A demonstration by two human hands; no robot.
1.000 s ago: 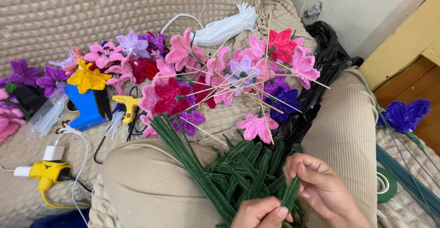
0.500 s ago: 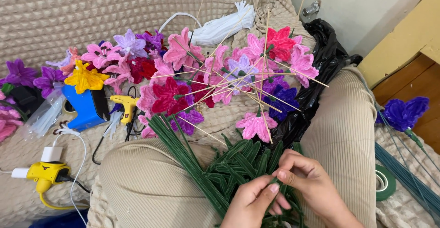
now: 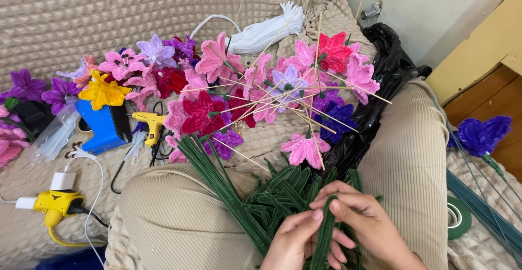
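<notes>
My left hand and my right hand meet low in the middle, both pinching one folded green chenille leaf that stands upright between the fingers. Under them, on my lap, lies a heap of similar green leaves and a bundle of straight green stems running up to the left. Beyond my knees a spread of pink, red and purple chenille flowers on thin wooden sticks lies on the beige sofa.
A yellow glue gun with a white plug lies at lower left, a smaller yellow one beside a blue box. A black plastic bag sits at right, a green tape roll and a purple flower farther right.
My left hand has come up from the frame's bottom edge to join the right. The green leaf, held slanted at the right before, now stands upright between both hands.
</notes>
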